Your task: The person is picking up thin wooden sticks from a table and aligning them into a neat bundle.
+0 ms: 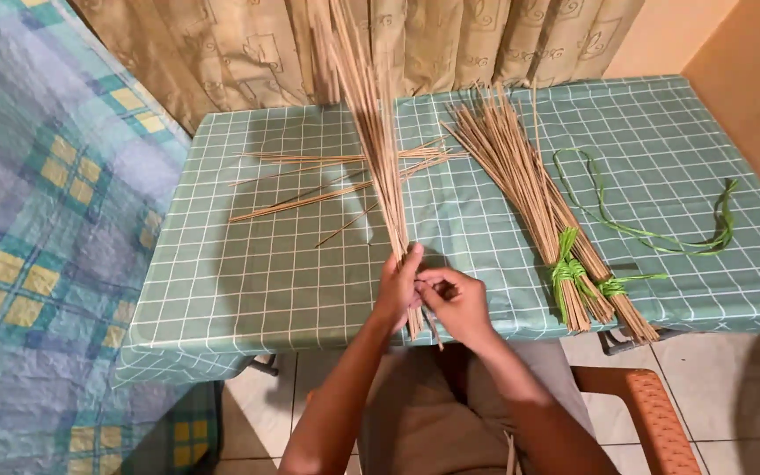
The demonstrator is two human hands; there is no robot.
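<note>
View, single: head-worn camera, above and behind the seated person's forearms, facing down and forward across the counter (248,290) toward the curtain (450,44) at its far edge. Range: near, both hands low at centre frame. Coverage: whole countertop, bed (37,220) at left, floor tiles below

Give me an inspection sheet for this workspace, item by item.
Surface: table under a green checked cloth.
Job's things: bundle of thin sticks standing up from the table edge, gripped at its lower end.
Clutter: loose sticks scattered on the cloth; tied stick bundles bound with green strips; a loose green strip lying beside them.
Grips: left hand wraps the bundle's base; right hand pinches at the same end.
Cables: nothing seen.
Surroundings: beige curtain behind, blue checked fabric at left, orange chair, tiled floor.
</note>
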